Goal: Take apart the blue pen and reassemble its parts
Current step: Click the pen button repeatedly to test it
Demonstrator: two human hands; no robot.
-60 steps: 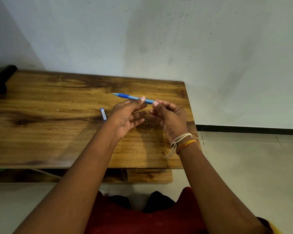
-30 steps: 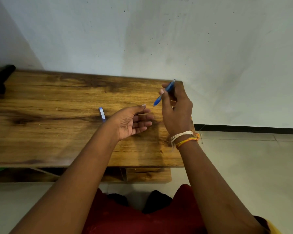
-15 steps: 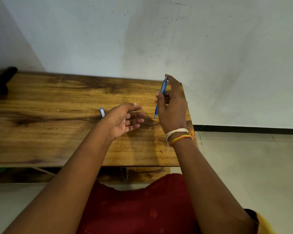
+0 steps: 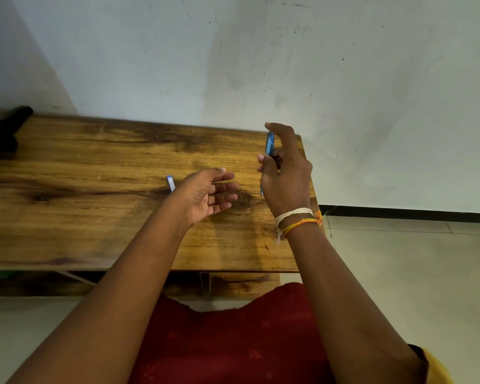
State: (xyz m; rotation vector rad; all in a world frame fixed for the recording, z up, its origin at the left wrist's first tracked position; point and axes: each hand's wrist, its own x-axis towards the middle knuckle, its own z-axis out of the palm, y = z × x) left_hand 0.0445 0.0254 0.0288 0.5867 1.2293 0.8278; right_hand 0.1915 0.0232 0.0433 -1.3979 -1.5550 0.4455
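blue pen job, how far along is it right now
Done: one small blue piece is already off and lies on the wooden table. In hand: the right hand holds the blue pen roughly upright; the left hand is open and empty beside it. Left: any further parts to remove, then putting that piece back on.

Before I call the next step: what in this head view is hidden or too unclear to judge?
- Blue pen: the right hand covers its middle; only the top and a bit of the lower tip show.
- Small blue piece on the table: partly behind the left hand, too small to identify.
- Dark object: cut off by the left edge.
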